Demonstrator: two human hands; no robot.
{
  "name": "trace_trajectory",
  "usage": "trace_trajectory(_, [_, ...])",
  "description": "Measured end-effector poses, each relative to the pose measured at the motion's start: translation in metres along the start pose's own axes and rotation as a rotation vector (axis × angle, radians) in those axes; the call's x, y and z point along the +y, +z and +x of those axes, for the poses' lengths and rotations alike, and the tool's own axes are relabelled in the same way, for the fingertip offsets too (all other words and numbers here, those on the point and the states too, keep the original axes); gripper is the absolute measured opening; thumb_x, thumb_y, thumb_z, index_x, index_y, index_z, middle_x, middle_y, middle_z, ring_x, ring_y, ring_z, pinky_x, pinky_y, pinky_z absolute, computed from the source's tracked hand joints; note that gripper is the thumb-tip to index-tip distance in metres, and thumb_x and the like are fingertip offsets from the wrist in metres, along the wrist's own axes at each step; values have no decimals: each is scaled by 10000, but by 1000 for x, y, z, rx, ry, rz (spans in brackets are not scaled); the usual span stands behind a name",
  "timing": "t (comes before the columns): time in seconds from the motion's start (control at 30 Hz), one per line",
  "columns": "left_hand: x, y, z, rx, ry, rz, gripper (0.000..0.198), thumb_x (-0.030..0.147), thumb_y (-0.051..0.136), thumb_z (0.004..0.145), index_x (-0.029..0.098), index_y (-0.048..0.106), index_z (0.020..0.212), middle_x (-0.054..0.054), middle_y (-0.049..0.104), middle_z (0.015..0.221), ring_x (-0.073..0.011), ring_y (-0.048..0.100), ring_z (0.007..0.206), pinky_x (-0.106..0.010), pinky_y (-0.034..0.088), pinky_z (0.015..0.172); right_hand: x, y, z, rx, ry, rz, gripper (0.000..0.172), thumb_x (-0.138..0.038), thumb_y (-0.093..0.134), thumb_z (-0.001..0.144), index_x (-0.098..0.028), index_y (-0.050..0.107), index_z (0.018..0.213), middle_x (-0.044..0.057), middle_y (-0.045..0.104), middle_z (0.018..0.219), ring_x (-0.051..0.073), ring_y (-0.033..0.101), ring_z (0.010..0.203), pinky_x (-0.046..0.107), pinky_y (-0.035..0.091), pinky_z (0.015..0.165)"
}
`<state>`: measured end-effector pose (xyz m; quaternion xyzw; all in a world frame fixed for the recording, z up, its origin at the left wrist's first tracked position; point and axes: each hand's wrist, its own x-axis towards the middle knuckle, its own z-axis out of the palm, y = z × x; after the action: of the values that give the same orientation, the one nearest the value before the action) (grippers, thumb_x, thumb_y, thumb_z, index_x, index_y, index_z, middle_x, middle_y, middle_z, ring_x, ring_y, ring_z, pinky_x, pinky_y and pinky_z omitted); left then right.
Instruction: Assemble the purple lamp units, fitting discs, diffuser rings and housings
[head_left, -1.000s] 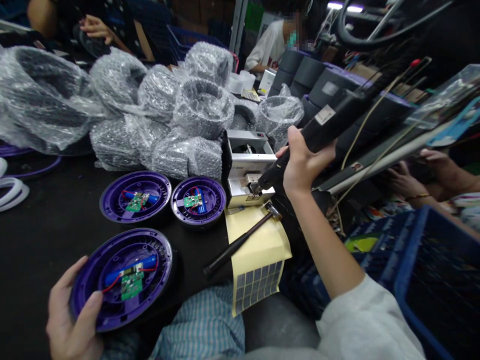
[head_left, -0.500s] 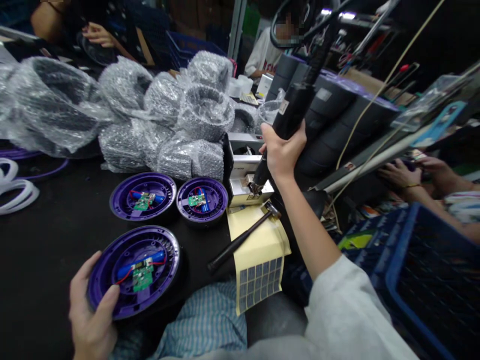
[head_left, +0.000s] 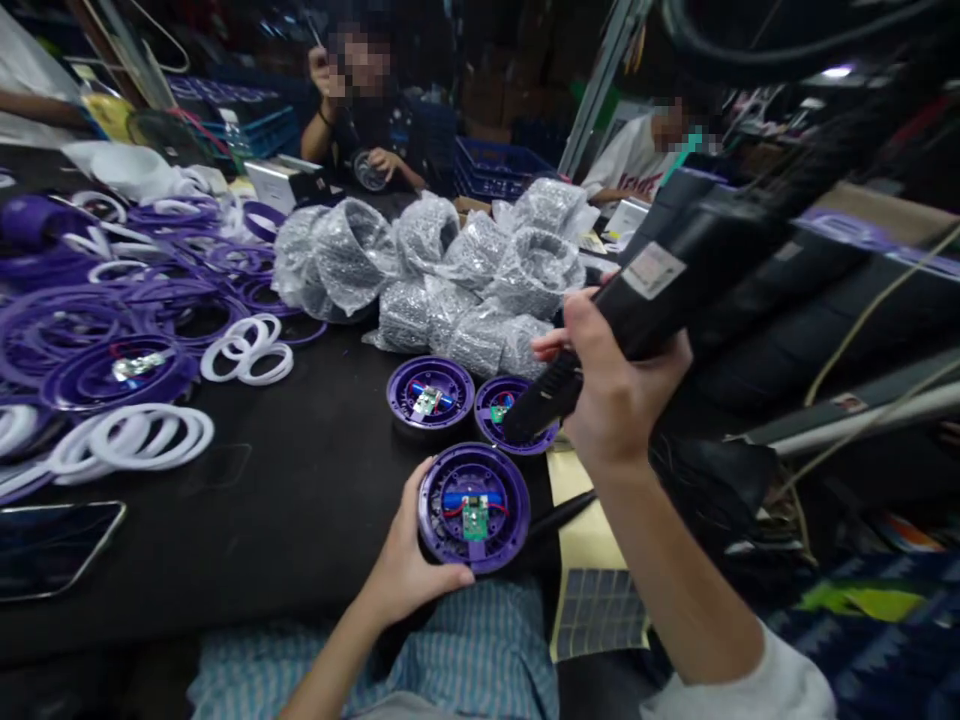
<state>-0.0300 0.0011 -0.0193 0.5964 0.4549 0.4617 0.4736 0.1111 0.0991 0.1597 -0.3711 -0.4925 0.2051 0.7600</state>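
Observation:
My left hand (head_left: 412, 565) grips the lower left rim of a round purple housing (head_left: 510, 500), which has a green circuit board and a blue cylinder inside. Wrapped in my right hand (head_left: 619, 390) is a black power screwdriver (head_left: 675, 270), slanting down to the left; its tip is close to the held housing's top edge. Behind are two similar housings, one on the left (head_left: 401, 392) and one on the right (head_left: 544, 440), the latter partly covered by the tool. A yellow label sheet (head_left: 581, 520) lies to the right, with a dark handle (head_left: 566, 512) across it.
Bubble-wrapped parts (head_left: 480, 250) are piled behind the housings. Purple and white rings (head_left: 154, 435) cover the left side, near a phone (head_left: 56, 545). Black rolls (head_left: 832, 300) and a blue crate (head_left: 900, 640) are on the right. Two people sit across the table.
The view has swung left. The held housing has moved nearer the other two housings, and the screwdriver has come away from the metal box to above the housings.

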Motion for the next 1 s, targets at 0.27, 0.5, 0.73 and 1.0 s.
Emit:
trace_trajectory(0.27, [-4,6,3,37,35,-20,1067,560,735,542,166,189,1370,-183,312,1396,-349,324,1289,-525,239,1076,21,35,-40,-148,69,-21,233,-290,706,669,-220,540,816,-16,594,732,146,598,596,308,525,554])
trace_trajectory(0.5, [-8,6,5,36,33,-72,1097,549,767,491,145,224,1354,-186,323,1383,-354,331,1279,-529,253,1066,33,31,-56,-185,14,-71,232,-264,705,681,-206,557,850,-13,592,750,150,596,648,321,520,615])
trace_trajectory(0.73, [-11,7,4,40,33,-73,1106,526,779,482,141,221,1356,-182,320,1384,-345,321,1284,-513,260,1068,38,33,-67,-267,4,-131,290,-241,695,678,-209,515,903,-14,590,783,102,548,506,294,507,542])
trace_trajectory(1.0, [-13,8,3,57,61,-13,1082,541,759,509,164,210,1362,-174,334,1367,-343,330,1275,-534,260,1060,40,38,-65,-395,97,-194,289,-272,693,658,-199,518,877,-27,548,650,111,517,499,280,491,498])
